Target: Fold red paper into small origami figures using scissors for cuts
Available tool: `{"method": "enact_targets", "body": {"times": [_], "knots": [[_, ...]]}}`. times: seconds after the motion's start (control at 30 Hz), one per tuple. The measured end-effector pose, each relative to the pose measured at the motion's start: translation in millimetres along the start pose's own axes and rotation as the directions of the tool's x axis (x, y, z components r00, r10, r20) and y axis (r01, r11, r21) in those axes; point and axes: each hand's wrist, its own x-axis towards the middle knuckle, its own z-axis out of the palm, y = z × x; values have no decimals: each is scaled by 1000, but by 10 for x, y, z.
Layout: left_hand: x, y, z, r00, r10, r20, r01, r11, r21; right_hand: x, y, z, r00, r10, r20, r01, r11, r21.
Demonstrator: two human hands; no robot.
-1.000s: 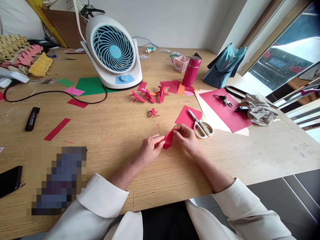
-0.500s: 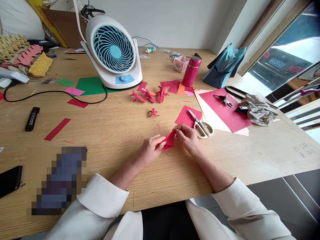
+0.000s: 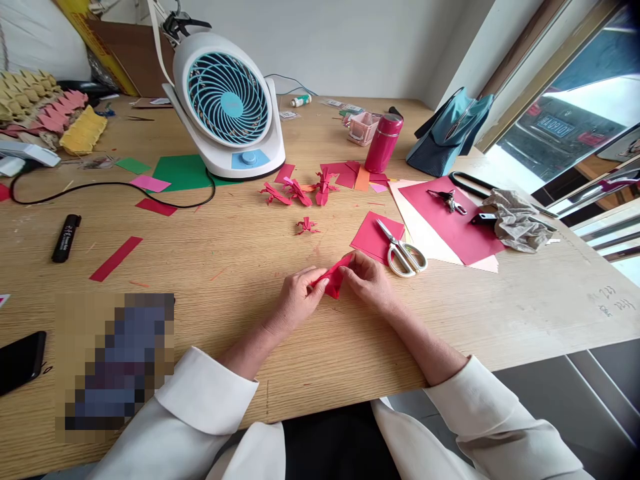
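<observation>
Between my two hands is a small piece of folded red paper (image 3: 334,283), held just above the wooden table. My left hand (image 3: 301,295) pinches its left side between thumb and fingers. On the other side, my right hand (image 3: 369,279) grips the upper right edge, its thumb pressed on the paper. Some of the folds are covered by my fingers. White-handled scissors (image 3: 403,252) lie right of my right hand, partly over a stack of red paper squares (image 3: 370,235). Beyond my hands sits a small folded red paper figure (image 3: 307,225), with several larger folded figures (image 3: 299,192) behind it.
A white fan (image 3: 227,100) stands at the back, its black cord (image 3: 100,183) running left. A magenta bottle (image 3: 384,143) and a blue bag (image 3: 450,130) are at back right. Keys (image 3: 450,201) rest on red sheets. A black marker (image 3: 66,238) and a phone (image 3: 23,362) lie left.
The folded red paper has turned and shifted slightly left between my hands. My right fingers have moved a little down and left; my left hand keeps its pinch.
</observation>
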Motion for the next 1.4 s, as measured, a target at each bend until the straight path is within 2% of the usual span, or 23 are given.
{"method": "enact_targets", "body": {"times": [0.13, 0.27, 0.43, 0.5, 0.6, 0.67, 0.8, 0.93, 1.07, 1.23, 1.4], "knots": [[0, 53, -42, 998, -61, 20, 63, 992, -105, -14, 40, 13, 999, -5, 36, 4, 1000, 6], [0, 93, -94, 971, -204, 129, 235, 916, -326, -36, 27, 1, 999, -26, 37, 27, 999, -21], [12, 58, -83, 954, -288, 81, 297, 875, -382, -69, -51, 1, 991, -106, 77, 110, 992, -55], [15, 40, -71, 940, -305, 157, 341, 788, -513, -77, -76, 5, 984, -157, 80, 164, 984, -76], [16, 26, -66, 888, -285, 360, 459, 547, -700, -82, -93, 11, 975, -213, 56, 218, 972, -89], [18, 22, -70, 856, -276, 438, 517, 422, -745, -84, -99, 14, 971, -234, 44, 237, 968, -81], [20, 21, -89, 831, -309, 463, 548, 309, -777, -93, -113, 23, 958, -280, 63, 284, 957, -64], [19, 42, -102, 808, -304, 504, 584, 310, -750, -107, -123, 36, 956, -289, 54, 292, 955, -60], [12, 60, -89, 821, -292, 491, 569, 342, -748, -104, -129, 41, 962, -268, 53, 271, 960, -64], [1, 52, -67, 834, -299, 464, 551, 390, -738, -93, -145, 57, 966, -229, 117, 241, 966, -98], [0, 46, -68, 838, -274, 471, 545, 442, -712, -101, -132, 70, 963, -240, 119, 253, 961, -108]]}}
